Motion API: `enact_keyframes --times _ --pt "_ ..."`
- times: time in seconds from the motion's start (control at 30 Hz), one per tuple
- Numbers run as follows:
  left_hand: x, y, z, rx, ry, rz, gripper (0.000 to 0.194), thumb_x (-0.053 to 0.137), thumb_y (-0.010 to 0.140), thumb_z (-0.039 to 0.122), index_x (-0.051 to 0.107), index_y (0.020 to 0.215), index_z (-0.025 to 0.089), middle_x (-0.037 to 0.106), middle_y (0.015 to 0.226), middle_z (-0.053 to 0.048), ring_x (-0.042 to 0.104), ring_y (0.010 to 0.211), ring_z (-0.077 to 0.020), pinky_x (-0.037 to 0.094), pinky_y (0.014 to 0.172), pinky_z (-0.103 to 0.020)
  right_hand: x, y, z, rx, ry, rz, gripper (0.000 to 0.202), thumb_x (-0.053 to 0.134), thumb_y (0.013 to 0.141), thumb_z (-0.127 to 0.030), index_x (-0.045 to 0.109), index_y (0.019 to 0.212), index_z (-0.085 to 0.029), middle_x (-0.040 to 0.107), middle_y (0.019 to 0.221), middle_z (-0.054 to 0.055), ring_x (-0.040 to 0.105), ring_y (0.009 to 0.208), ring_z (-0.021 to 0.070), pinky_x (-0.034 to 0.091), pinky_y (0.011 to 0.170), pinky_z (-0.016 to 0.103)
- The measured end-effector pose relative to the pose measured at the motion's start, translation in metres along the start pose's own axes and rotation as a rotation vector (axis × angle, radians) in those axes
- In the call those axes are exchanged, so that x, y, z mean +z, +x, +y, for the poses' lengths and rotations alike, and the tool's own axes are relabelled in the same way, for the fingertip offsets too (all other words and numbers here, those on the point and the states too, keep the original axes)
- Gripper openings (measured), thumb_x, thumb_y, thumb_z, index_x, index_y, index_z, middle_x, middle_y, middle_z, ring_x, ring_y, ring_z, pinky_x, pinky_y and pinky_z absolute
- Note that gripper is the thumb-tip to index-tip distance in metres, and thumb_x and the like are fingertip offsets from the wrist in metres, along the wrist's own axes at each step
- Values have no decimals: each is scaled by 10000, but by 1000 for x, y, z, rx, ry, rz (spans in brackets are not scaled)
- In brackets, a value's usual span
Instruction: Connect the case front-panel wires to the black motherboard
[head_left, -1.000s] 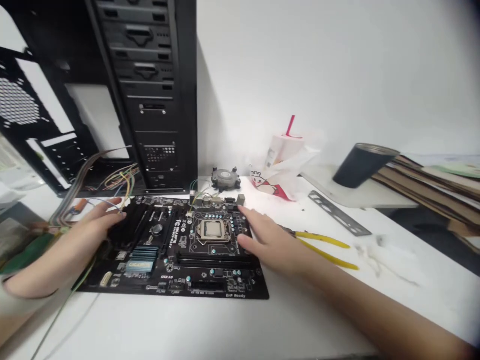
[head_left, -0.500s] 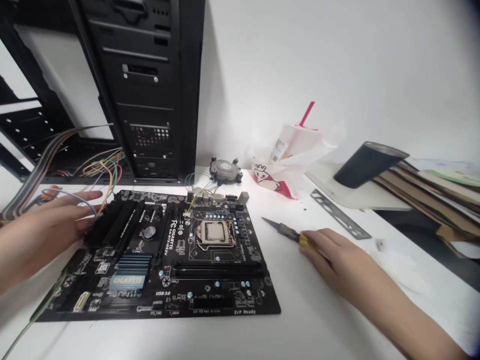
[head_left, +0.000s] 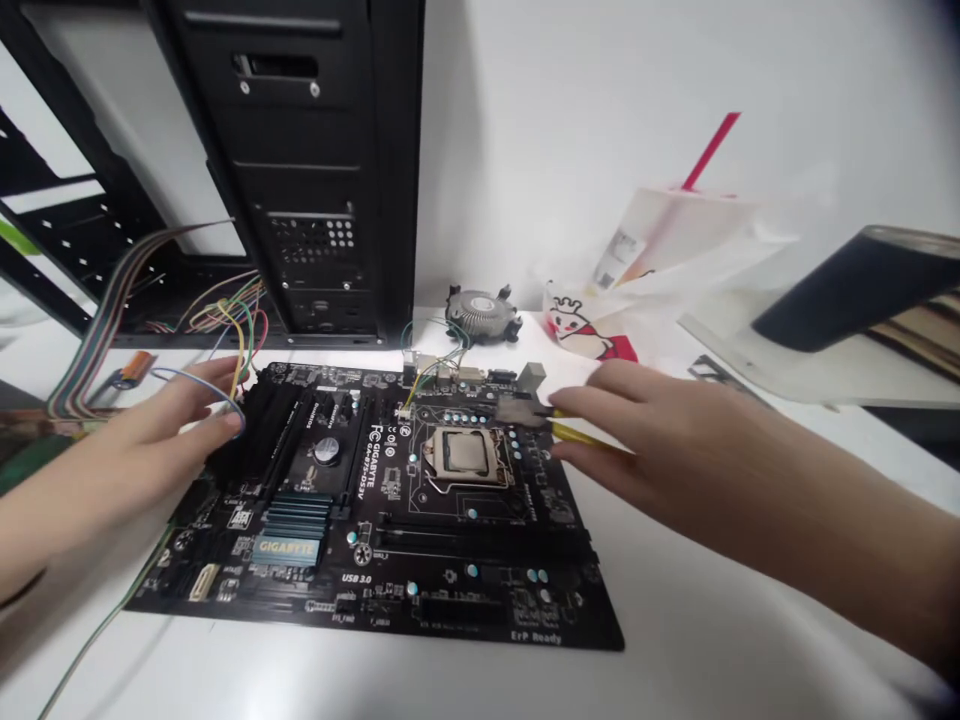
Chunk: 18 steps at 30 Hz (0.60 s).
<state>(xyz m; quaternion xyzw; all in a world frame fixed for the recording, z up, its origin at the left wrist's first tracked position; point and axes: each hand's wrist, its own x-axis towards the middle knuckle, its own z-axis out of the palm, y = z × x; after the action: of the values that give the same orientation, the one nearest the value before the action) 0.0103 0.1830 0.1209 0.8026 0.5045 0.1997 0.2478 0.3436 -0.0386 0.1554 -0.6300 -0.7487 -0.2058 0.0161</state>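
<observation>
A black motherboard (head_left: 360,540) lies flat on the white table, its metal-framed processor socket (head_left: 466,455) right of centre. Over its upper right edge, my right hand (head_left: 622,420) grips pliers with yellow handles (head_left: 577,434); the pliers' dark head is blurred by motion above the board. At the board's left edge is my left hand (head_left: 176,415), with thumb and fingers around thin coloured wires and a blue wire (head_left: 199,381) looping across the fingertips. The exact hold on the wires is hard to make out.
An open black computer case (head_left: 330,180) stands behind the board. Beside it sits a round cooler fan (head_left: 482,314) with thin wires. Farther right are a cup with a red straw (head_left: 675,235) in a plastic bag, a dark cylinder (head_left: 855,285) and a metal strip (head_left: 720,372).
My right hand has moved left with the pliers, from the table to above the board's upper right edge. The camera view has shifted; my left hand stays by the wires.
</observation>
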Motion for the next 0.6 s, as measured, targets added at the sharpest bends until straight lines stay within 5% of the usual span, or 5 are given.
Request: enact_keyframes --times 0.1,0.23,0.43,0.6 --pt "6 -3 -1 -27 -20 -52 945 483 673 752 383 1491 290 446 1545 29 355 1464 -283 181 1264 -475 0 20 -7 -109 -89 28 291 414 944 -253 565 707 -179 467 641 23 335 471 123 227 453 280" --pt "11 -1 -8 1 26 -68 934 476 688 762 398 1491 291 417 1564 30 261 1499 -335 110 1268 -510 4 28 -7 -157 -136 23 295 431 907 -206 566 646 -181 444 612 37 296 512 139 162 461 286" --pt "11 2 -30 95 51 -79 772 538 796 643 386 1494 349 421 1556 85 294 1487 -311 136 1278 -428 4 35 -12 -46 -73 -242 202 470 772 -47 547 658 -195 488 655 44 345 505 144 161 463 299" --pt "13 -1 -27 85 81 -88 759 538 786 628 408 1481 350 371 1582 89 353 1453 -333 158 1276 -437 1 43 -21 50 -93 -356 206 481 702 4 528 700 -197 487 641 48 370 502 143 190 471 297"
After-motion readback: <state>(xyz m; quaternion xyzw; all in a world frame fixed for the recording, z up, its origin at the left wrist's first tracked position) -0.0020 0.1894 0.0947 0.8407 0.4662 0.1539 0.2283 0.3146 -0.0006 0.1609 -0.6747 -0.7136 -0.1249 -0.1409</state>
